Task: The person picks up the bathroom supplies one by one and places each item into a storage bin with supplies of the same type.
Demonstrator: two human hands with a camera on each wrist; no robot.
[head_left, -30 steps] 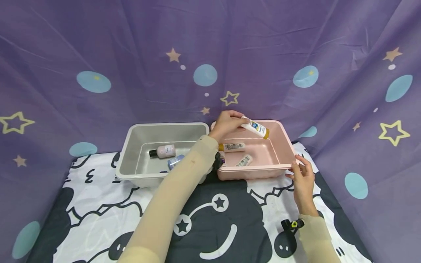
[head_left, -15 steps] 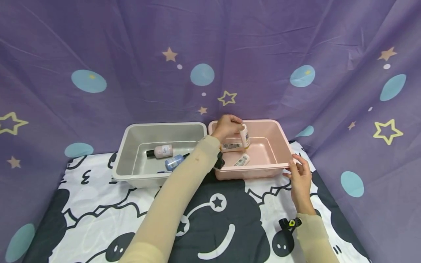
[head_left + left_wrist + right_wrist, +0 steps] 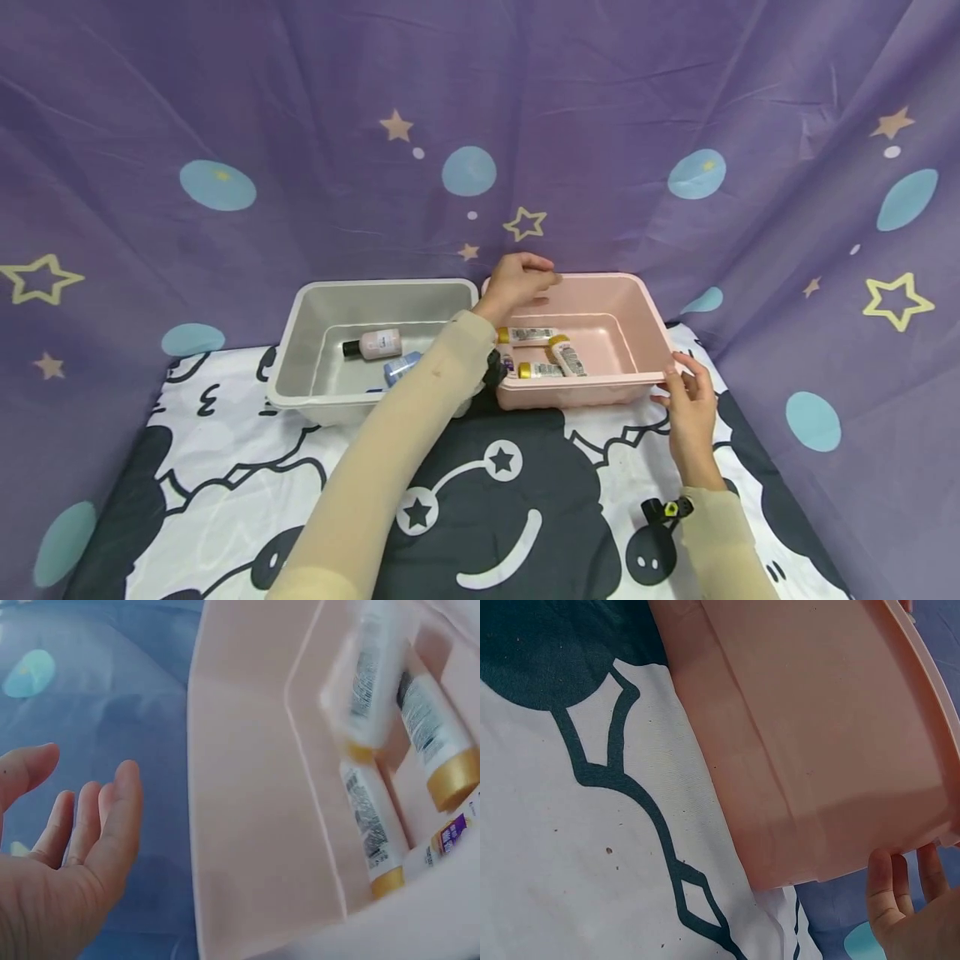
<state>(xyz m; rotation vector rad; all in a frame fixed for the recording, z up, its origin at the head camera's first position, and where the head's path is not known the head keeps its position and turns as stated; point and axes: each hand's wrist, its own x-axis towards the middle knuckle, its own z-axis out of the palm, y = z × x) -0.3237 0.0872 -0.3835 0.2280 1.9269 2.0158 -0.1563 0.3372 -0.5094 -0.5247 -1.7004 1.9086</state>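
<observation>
My left hand hovers over the back left of the pink bin, fingers spread and holding nothing. In the left wrist view its fingers and thumb are apart, beside the bin's wall. Below it in the bin lie several small white tubes with gold caps. One white tube leans over another tube; it is blurred in the left wrist view. A further tube lies behind them. My right hand grips the bin's front right corner, thumb on the front wall and fingers round the side.
A grey bin stands left of the pink one. Inside are a pinkish bottle with a black cap and a blue bottle, partly hidden by my left sleeve. A purple curtain hangs behind; a sheep-print cloth covers the table.
My left hand first held the white tube tilted over the pink bin, then turned it upright, and has let it go. The tube now lies among the others. My right hand stays at the corner.
</observation>
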